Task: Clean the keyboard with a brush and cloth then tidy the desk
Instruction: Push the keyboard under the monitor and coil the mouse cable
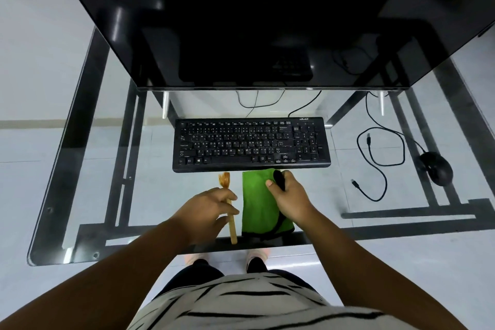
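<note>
- Fingers of the left hand (211, 205) curl round the wooden handle of the brush (232, 225), pinching it near the bristle end; the brush lies just left of the cloth, bristles pointing toward the keyboard.
- Fingers of the right hand (288, 197) close round a small black object (279, 179) whose nature I cannot tell; this hand sits over the right part of the green cloth (255, 203).
- Keyboard (250, 143) lies flat on the glass desk (80, 169), just beyond the cloth, whose far edge touches or slips under its front edge; the two are too close to tell which.
- Risk: the grip sits far forward on the brush, so the long handle may swing and knock the desk or the cloth when lifted.
- Risk: a black strap trails from the right hand across the cloth's near corner; lifting the hand could drag the cloth off the near edge of the desk.
- Risk: loose cables (380, 158) lie on the right beside the mouse (436, 169), and a wide sweep could snag them.
- Risk: hard brushing could push the keyboard back toward the monitor (241, 21).
- Count: one brush, one cloth, one keyboard, one mouse, one monitor, two hands; at least two free cable plugs show on the right.
</note>
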`<move>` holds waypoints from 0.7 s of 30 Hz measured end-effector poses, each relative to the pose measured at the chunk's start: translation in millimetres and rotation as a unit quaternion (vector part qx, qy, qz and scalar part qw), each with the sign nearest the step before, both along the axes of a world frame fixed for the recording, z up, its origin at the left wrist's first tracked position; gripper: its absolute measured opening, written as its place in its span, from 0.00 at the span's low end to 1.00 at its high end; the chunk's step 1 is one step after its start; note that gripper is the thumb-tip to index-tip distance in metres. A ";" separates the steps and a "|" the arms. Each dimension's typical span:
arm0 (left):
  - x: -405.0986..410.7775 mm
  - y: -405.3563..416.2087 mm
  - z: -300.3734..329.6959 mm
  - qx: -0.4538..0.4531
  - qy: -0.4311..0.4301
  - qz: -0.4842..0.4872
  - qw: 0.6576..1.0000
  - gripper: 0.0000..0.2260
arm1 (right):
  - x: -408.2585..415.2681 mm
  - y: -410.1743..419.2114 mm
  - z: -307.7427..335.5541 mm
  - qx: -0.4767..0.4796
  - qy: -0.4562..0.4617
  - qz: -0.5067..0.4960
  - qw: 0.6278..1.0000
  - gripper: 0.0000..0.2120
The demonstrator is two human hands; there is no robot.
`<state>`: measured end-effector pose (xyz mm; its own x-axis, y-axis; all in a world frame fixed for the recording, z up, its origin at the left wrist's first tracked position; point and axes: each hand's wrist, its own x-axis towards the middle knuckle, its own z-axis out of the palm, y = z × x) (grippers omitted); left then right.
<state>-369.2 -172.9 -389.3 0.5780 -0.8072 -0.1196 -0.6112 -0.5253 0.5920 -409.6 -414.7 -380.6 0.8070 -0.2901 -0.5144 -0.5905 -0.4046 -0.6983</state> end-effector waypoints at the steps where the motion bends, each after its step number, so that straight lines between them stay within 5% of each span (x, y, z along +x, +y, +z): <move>1: -0.3 0.6 0.1 0.001 -0.003 -0.003 1.000 0.11 | 1.6 0.3 1.7 -0.046 0.002 0.028 0.999 0.13; 5: -2.0 3.1 -2.0 0.001 -0.026 -0.002 1.000 0.12 | 2.5 -5.8 2.9 -0.183 -0.015 0.077 0.980 0.16; 14: -2.6 0.5 -0.5 -0.012 -0.036 0.013 0.999 0.12 | -6.2 -18.3 -0.3 -0.181 -0.104 0.046 0.977 0.27; 21: 16.3 0.8 18.7 -0.035 -0.074 0.212 0.974 0.09 | 23.8 -46.6 9.3 -0.184 -0.159 -0.060 0.968 0.17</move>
